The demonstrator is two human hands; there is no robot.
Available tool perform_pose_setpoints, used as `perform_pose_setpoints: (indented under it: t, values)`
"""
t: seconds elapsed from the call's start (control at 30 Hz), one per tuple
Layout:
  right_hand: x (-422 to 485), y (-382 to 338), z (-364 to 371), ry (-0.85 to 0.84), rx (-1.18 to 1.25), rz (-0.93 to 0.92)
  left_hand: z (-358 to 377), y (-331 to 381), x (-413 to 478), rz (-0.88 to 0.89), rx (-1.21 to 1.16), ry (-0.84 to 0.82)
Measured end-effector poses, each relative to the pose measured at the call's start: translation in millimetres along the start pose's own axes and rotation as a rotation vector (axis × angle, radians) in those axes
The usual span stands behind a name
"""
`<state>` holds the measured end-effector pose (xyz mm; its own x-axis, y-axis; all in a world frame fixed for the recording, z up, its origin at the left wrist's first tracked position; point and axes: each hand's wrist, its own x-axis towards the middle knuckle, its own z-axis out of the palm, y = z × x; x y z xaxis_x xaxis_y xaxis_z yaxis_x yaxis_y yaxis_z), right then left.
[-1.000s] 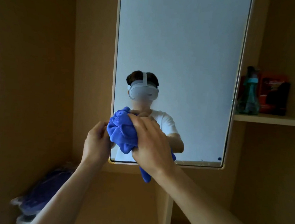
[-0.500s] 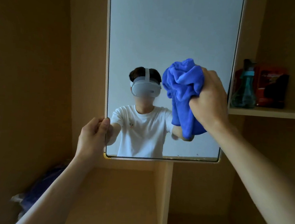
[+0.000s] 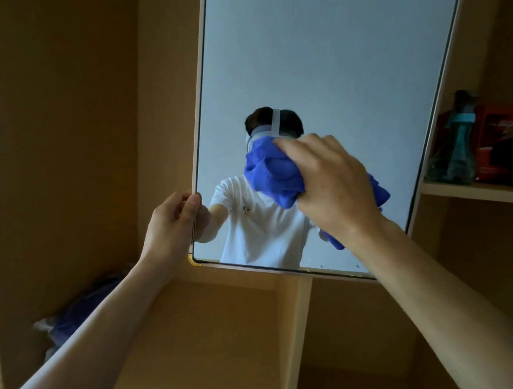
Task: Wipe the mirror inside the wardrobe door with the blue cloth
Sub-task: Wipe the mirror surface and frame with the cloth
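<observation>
A tall mirror (image 3: pixel 321 61) in a thin frame fills the upper middle of the head view. It reflects a person in a white shirt wearing a headset. My right hand (image 3: pixel 332 185) grips a bunched blue cloth (image 3: pixel 269 174) and presses it against the glass near the mirror's middle, over the reflected headset. A tail of the cloth hangs below my wrist. My left hand (image 3: pixel 171 224) grips the mirror's left edge close to its bottom corner, thumb on the front of the frame.
Wooden wardrobe walls and shelves surround the mirror. A shelf (image 3: pixel 479 192) at the right carries a teal spray bottle (image 3: pixel 454 142) and a red box (image 3: pixel 507 146). A dark blue bundle (image 3: pixel 86 310) lies low in the left compartment. An upright divider (image 3: pixel 296 335) stands below the mirror.
My right hand swept the cloth from the lower left of the glass up to the right, then back down toward the middle. My left hand kept its hold on the left edge.
</observation>
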<state>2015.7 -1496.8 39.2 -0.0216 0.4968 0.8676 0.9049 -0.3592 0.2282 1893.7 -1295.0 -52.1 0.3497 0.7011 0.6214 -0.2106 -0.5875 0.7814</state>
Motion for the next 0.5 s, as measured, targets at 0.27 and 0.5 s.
perform_pose_setpoints:
  t: [0.27,0.5]
  values:
    - [-68.0,-35.9,48.3,-0.113,-0.031,-0.136,0.9,-2.0,-0.2,-0.031,-0.011,0.019]
    - [-90.8,-39.3,58.6,-0.259,-0.121,-0.226,1.1,-1.3,-0.1,-0.034,0.014,0.025]
